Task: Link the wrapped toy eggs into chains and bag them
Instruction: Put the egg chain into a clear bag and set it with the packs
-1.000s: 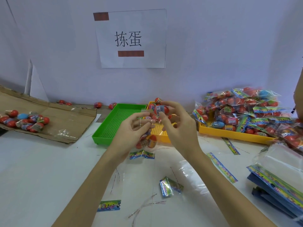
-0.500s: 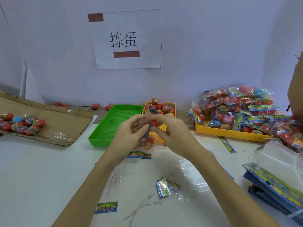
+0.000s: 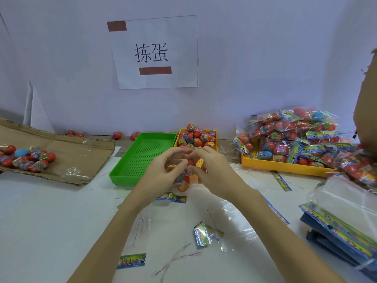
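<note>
My left hand (image 3: 161,176) and my right hand (image 3: 214,172) meet in the middle of the table, fingertips together. Between them they pinch a short chain of wrapped toy eggs (image 3: 186,178) in clear film, which hangs down below my fingers. Behind my hands a small yellow tray (image 3: 215,139) holds several loose red and orange wrapped eggs (image 3: 196,137). An empty clear bag (image 3: 234,221) with a coloured header lies flat on the table under my right forearm.
An empty green tray (image 3: 142,156) sits left of my hands. Bagged eggs (image 3: 289,137) pile in a larger yellow tray (image 3: 281,165) at right. Flattened cardboard (image 3: 77,156) at left carries more eggs (image 3: 24,158). A stack of empty bags (image 3: 342,221) lies at front right. Printed header strips and film scraps litter the table.
My hands have closed together and dropped a little toward the table, bringing the eggs between my fingertips. The view has shifted slightly.
</note>
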`<state>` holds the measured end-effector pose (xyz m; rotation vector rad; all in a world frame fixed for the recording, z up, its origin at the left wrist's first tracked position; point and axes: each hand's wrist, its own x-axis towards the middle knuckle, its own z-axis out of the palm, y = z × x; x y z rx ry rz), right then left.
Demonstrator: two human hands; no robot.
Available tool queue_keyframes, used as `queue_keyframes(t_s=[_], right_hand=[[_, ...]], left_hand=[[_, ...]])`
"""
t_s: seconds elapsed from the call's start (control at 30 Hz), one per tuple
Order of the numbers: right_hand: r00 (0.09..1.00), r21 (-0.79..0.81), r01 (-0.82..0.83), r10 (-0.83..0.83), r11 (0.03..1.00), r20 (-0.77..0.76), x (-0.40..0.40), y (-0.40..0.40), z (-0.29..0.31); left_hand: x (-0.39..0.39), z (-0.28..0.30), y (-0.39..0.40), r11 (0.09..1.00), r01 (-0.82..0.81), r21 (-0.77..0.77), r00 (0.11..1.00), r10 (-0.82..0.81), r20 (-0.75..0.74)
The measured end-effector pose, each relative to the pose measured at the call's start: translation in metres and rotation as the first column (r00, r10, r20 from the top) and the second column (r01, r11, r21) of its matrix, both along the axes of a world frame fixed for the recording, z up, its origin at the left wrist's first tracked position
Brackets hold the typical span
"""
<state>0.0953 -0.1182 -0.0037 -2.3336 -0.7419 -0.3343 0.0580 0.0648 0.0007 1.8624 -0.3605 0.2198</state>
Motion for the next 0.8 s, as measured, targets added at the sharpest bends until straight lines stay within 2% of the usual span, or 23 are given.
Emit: queue_keyframes(t_s=[0.07,0.13,0.2,0.37,0.47,0.53,0.7,0.8], right_hand=[[1.0,0.01,0.0,0.0,1.0,-0.022,0.0,0.0,-0.002],[0.999,0.017,-0.001,0.002,1.0,-0.035,0.001,0.0,-0.003],[0.999,0.005,-0.004,0.004,1.0,-0.038,0.001,0.0,-0.003],[0.997,-0.021,-0.066,0.065,0.998,-0.036,-0.003,-0.003,-0.003],[0.994,0.014,-0.088,0.089,0.996,-0.064,-0.004,-0.003,0.001],[0.995,0.028,-0.082,0.083,0.996,-0.053,-0.004,-0.002,0.002],[0.999,0.161,0.005,0.002,0.987,-0.043,-0.002,-0.006,0.004],[0.996,0.235,0.028,-0.006,0.972,-0.092,-0.001,-0.009,0.007]], left_hand=[[-0.001,-0.001,0.002,0.989,0.066,0.131,0.998,-0.065,-0.015],[-0.002,-0.002,0.003,0.954,0.057,0.293,0.998,-0.064,0.015],[-0.002,-0.003,0.002,0.942,0.032,0.335,0.998,-0.051,0.048],[0.002,-0.005,0.005,0.98,0.001,0.199,1.0,-0.004,0.015],[0.004,-0.009,0.009,0.997,0.044,0.06,0.998,-0.042,-0.037],[0.005,-0.011,0.01,0.999,0.046,0.029,0.998,-0.045,-0.053],[0.009,-0.009,0.007,0.975,-0.13,-0.179,0.987,0.11,-0.119],[0.008,-0.006,0.007,0.958,-0.188,-0.215,0.98,0.167,-0.11]])
